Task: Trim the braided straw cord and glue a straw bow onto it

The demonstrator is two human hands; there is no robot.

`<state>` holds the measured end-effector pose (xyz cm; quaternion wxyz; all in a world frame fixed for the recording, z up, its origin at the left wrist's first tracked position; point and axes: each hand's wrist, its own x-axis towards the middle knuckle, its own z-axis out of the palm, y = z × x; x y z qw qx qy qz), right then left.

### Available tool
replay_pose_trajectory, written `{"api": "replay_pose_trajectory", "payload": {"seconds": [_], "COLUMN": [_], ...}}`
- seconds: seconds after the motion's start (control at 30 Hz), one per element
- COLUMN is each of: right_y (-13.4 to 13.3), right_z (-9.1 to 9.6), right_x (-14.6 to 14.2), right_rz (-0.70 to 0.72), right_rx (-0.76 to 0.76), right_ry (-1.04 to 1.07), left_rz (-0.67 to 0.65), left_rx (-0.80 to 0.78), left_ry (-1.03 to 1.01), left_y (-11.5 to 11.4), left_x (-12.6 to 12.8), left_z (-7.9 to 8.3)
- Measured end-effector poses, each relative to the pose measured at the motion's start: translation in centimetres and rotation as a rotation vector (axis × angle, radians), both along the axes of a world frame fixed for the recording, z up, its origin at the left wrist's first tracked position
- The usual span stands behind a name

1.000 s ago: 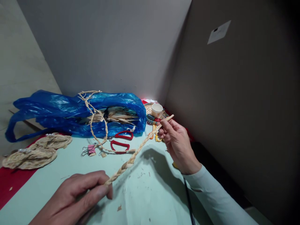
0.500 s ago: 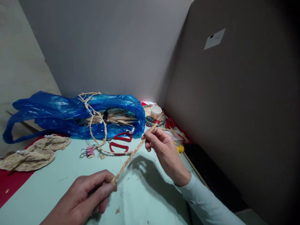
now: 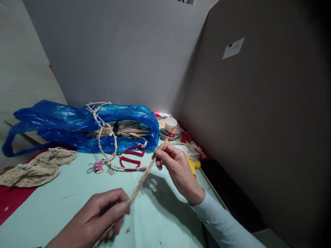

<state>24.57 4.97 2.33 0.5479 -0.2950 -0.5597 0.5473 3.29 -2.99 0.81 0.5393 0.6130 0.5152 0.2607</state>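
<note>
A pale straw braid (image 3: 141, 181) stretches at a slant between my two hands, above the mint-green tabletop (image 3: 77, 198). My left hand (image 3: 103, 213) pinches its lower part between thumb and fingers, and some of the braid trails out below the palm. Near the upper tip, my right hand (image 3: 174, 165) grips the braid with thumb and forefinger. A thinner braided straw cord (image 3: 115, 144) loops over the blue bag and down to the table, passing by the scissors; its right end meets the held braid in view, though whether they join I cannot tell.
A blue plastic bag (image 3: 62, 115) of dried straw lies at the back. Red-handled scissors (image 3: 130, 162), a pink binder clip (image 3: 98, 166), woven straw soles (image 3: 38, 174), a white cup (image 3: 171, 123) and a yellow glue gun (image 3: 192, 163) surround the hands. A grey partition (image 3: 245, 110) rises on the right.
My right hand has shifted slightly left with the braid's tip. The left hand now grips the braid a little further up, and more of it shows below that palm.
</note>
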Motion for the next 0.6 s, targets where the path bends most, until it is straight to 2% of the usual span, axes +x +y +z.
{"api": "replay_pose_trajectory", "payload": {"seconds": [0.13,0.23,0.3,0.43,0.6], "right_y": [-1.1,-2.3,-2.9,-3.5,-3.5], "right_z": [0.1,-0.2,-0.7,-1.4,-1.8], "right_x": [-1.0,-2.4,-3.2,-4.0,-4.0], "right_rz": [0.102,0.225,0.278,0.262,0.183], "right_rx": [-0.034,-0.076,-0.081,-0.015,0.033], "right_ry": [-0.015,-0.030,-0.045,-0.112,-0.175], "left_rz": [0.008,0.042,0.097,0.281,0.338], "left_rx": [-0.150,-0.118,-0.095,-0.136,-0.167], "left_ry": [-0.246,-0.359,-0.357,-0.293,-0.263], "left_y": [0.3,0.3,0.4,0.7,0.8], "left_x": [0.4,0.7,0.8,0.7,0.6], "left_z": [0.3,0.2,-0.1,-1.1,-1.8]}}
